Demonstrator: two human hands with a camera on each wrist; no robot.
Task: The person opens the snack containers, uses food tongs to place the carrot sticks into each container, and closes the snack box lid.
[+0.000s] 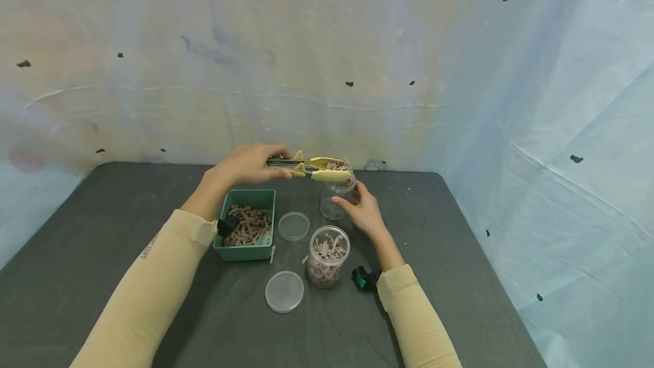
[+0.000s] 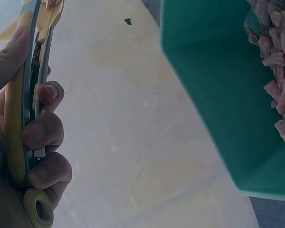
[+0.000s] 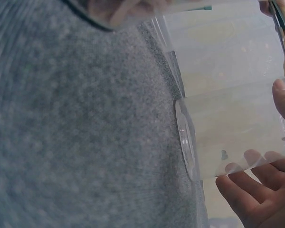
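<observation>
My left hand (image 1: 252, 164) grips yellow-tipped tongs (image 1: 329, 175), fingers wrapped round the handles in the left wrist view. Between the tong tips is a clump of brownish-pink dried strips (image 1: 339, 166), right over the mouth of a clear jar (image 1: 334, 203). My right hand (image 1: 364, 212) holds that jar near its rim, thumb on one side and fingers on the other. In the right wrist view the jar's clear wall (image 3: 232, 133) shows no strips in its lower part. A second clear jar (image 1: 324, 277), filled with the same strips, stands nearer to me.
A green bin (image 1: 245, 253) with more strips stands on the left of the dark table (image 1: 434, 311). Two clear round lids lie flat, one lid (image 1: 293, 226) beside the bin, another lid (image 1: 284, 292) nearer. A few loose strips lie by the bin. A pale sheet (image 1: 286, 61) hangs behind.
</observation>
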